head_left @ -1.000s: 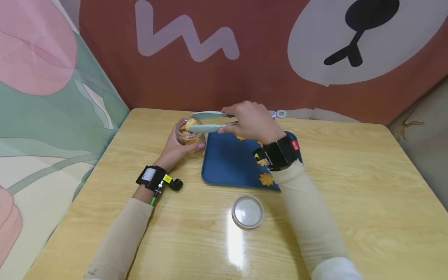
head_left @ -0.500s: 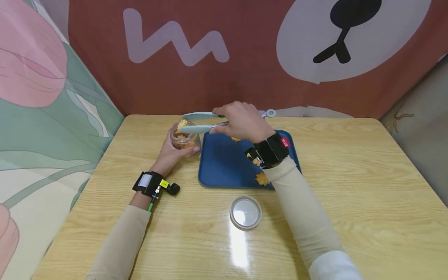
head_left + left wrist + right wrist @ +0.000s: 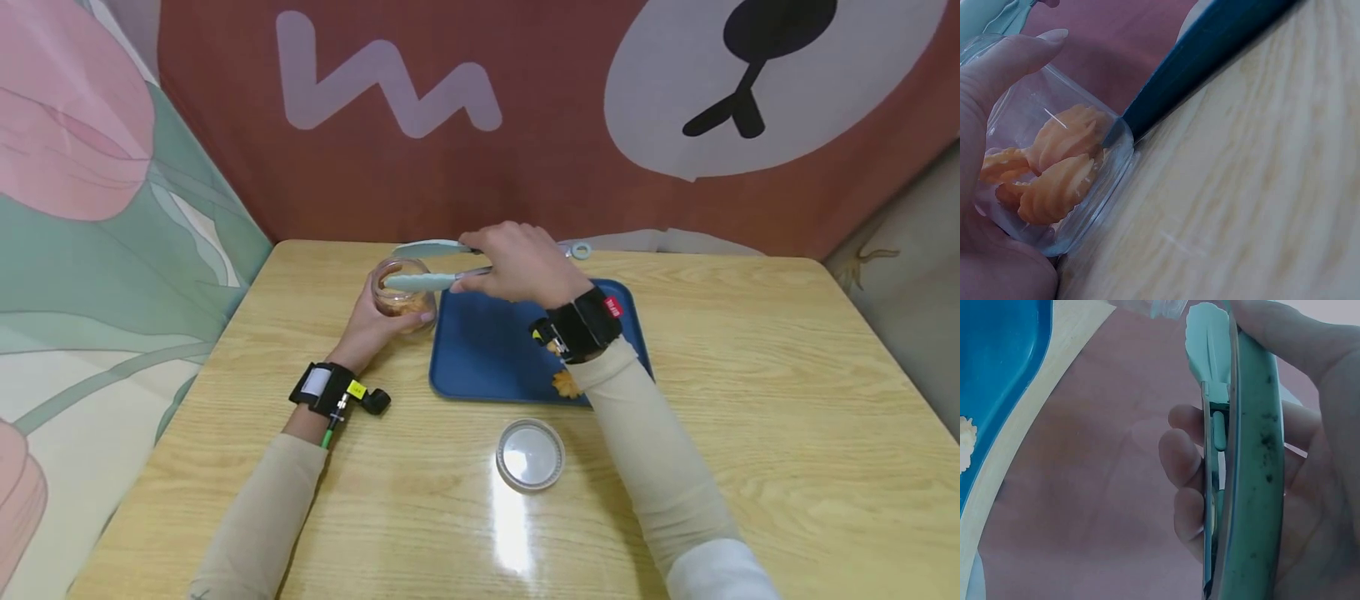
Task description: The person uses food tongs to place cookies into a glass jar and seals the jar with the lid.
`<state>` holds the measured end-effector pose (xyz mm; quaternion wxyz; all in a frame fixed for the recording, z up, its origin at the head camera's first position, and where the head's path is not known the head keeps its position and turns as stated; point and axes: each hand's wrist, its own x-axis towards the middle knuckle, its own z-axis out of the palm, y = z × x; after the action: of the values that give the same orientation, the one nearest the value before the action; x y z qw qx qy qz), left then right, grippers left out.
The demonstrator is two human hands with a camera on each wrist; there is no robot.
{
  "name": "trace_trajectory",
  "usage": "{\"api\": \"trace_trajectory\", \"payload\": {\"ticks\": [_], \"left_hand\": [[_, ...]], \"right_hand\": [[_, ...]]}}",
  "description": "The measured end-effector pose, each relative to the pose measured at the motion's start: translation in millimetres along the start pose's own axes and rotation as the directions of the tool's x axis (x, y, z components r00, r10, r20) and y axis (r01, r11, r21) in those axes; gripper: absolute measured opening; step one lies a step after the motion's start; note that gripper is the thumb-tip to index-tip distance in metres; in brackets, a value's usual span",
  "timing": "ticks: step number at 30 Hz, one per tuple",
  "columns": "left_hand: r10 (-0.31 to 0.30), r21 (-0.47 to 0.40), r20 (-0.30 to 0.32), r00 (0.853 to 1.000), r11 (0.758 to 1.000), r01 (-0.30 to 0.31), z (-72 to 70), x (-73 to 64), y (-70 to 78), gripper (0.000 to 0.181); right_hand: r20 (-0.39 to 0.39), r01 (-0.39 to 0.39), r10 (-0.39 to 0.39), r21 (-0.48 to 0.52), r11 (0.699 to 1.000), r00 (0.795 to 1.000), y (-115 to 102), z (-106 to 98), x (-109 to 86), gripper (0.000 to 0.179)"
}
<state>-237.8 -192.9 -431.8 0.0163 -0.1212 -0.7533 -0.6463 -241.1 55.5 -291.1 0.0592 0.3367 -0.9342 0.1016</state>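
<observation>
My left hand (image 3: 367, 321) grips a clear jar (image 3: 408, 321) at the tray's left side, thumb along its near wall. Through that wall, in the left wrist view, several ridged golden cookies (image 3: 1057, 187) show at the bottom of the jar. My right hand (image 3: 525, 265) holds a pair of tongs (image 3: 420, 282) with mint-coloured tips, fingers and thumb wrapped round the two arms. The tips stand apart at the jar's mouth, with no cookie between them. In the right wrist view one scalloped tip (image 3: 1209, 344) points towards the jar's rim.
A blue tray (image 3: 487, 358) lies right of the jar. On it a flower-shaped cookie (image 3: 567, 383) shows near the front right corner; my right wrist hides part of the tray. A round clear lid (image 3: 530, 455) lies on the wooden table (image 3: 420, 500) in front. A patterned wall rises behind.
The cookie that was between the tong tips over the jar's mouth is out of them now. The tips have come slightly further apart. My left hand keeps its grip on the jar.
</observation>
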Motion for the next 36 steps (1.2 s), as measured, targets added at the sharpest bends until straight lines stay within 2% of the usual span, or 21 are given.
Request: {"api": "trace_trajectory", "payload": {"ticks": [10,17,23,28,30,33,36], "left_hand": [[0.008,0.006,-0.004,1.0,1.0,-0.008,0.4,-0.7,0.7,0.086],[0.003,0.009,-0.015,1.0,1.0,-0.003,-3.0,-1.8,1.7,0.085],[-0.018,-0.018,0.002,1.0,1.0,0.018,-0.5,-8.0,15.6,0.085],[-0.023,-0.006,0.006,1.0,1.0,0.023,4.1,-11.9,26.6,0.084],[-0.021,-0.001,0.01,1.0,1.0,0.021,4.8,-11.4,28.3,0.084],[-0.021,0.001,0.015,1.0,1.0,0.021,4.6,-10.0,30.4,0.085],[-0.014,-0.002,0.024,1.0,1.0,0.014,4.6,-8.6,32.5,0.085]], "right_hand": [[-0.044,0.017,-0.016,0.019,1.0,0.999,5,-1,-9.6,0.067],[-0.088,0.018,-0.012,0.063,0.998,0.996,17,-2,-23.3,0.066],[-0.088,-0.019,0.025,0.067,0.998,0.996,32,4,-41.8,0.069],[-0.123,-0.01,0.017,0.06,0.998,0.992,48,8,-56.5,0.063],[-0.103,-0.026,0.034,0.079,0.997,0.994,54,5,-61.9,0.061],[-0.024,-0.099,0.102,0.104,0.99,0.994,62,-3,-69.8,0.066],[0.071,-0.211,0.205,0.093,0.973,0.976,71,-11,-78.7,0.076]]}}
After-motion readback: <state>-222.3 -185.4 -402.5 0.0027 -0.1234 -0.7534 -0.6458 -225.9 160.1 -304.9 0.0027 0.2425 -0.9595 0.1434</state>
